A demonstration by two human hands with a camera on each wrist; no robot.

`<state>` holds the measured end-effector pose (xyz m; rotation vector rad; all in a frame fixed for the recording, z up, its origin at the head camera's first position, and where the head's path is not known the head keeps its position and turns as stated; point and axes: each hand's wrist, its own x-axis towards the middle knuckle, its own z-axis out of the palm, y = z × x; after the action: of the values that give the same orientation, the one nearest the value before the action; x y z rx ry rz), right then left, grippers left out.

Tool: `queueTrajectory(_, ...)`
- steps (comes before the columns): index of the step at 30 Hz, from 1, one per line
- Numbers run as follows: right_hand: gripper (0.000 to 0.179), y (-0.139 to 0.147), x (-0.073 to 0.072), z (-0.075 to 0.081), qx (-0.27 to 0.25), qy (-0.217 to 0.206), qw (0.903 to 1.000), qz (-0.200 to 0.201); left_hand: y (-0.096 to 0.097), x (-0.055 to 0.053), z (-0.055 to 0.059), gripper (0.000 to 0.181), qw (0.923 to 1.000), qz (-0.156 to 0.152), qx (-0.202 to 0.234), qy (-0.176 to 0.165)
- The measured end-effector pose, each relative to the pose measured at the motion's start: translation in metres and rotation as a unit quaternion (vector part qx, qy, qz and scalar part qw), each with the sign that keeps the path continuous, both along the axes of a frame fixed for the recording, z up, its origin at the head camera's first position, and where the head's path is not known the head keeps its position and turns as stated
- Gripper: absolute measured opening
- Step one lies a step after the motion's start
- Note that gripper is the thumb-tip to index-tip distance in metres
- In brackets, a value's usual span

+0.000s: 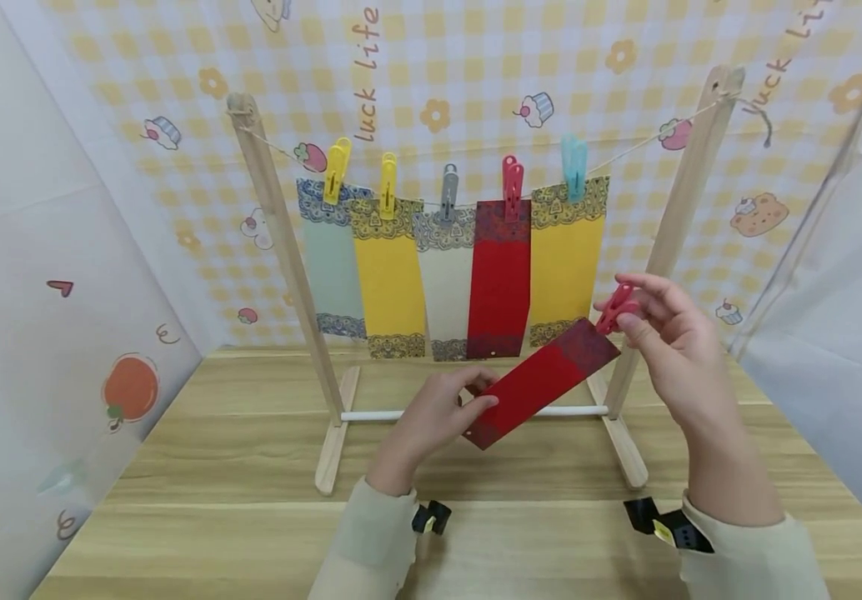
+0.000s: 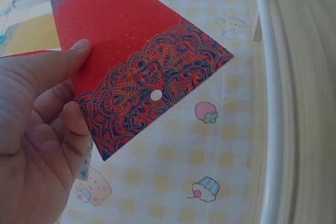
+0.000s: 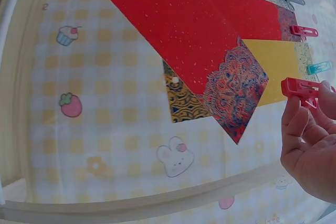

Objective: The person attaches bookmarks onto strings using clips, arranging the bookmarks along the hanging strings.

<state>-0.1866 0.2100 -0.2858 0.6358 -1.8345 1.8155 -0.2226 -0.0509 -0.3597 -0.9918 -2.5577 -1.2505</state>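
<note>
My left hand [image 1: 438, 412] pinches a red card [image 1: 532, 383] near its lower end, and the card slants up to the right. In the left wrist view, its patterned end and a small punched hole show beside the thumb. My right hand [image 1: 674, 342] grips a red clothespin [image 1: 618, 308] between thumb and fingers. From the right wrist view, that clothespin [image 3: 299, 88] is apart from the card's patterned upper end. Behind, a red card [image 1: 502, 283] hangs from a string under another red clothespin [image 1: 513, 187], beside a yellow card [image 1: 566, 258] under a light blue clothespin [image 1: 574, 167].
A wooden frame [image 1: 281, 225] with a white bottom bar [image 1: 371, 416] stands on the wooden table [image 1: 213, 500]. Further left on the string hang a pale green card [image 1: 333, 271], another yellow card [image 1: 392, 283] and a cream card [image 1: 448, 292], held by yellow and grey clothespins.
</note>
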Motion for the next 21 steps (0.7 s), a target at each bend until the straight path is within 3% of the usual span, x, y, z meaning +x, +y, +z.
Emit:
queueTrajectory(6,0.04,-0.004,-0.004,0.016,-0.015,0.036,0.9992,-0.004,0.007,-0.007,0.008,0.019,0.9994,-0.004,0.021,0.026)
queueTrajectory(12,0.04,-0.007,-0.007,0.03,-0.021,0.036,0.9991,0.002,0.015,-0.008,0.022,0.019,0.9977,-0.005,0.021,0.064)
queueTrajectory(21,0.03,-0.004,-0.01,0.054,-0.056,0.042,0.9975,0.014,0.028,-0.006,0.039,0.018,0.9964,-0.013,0.035,0.075)
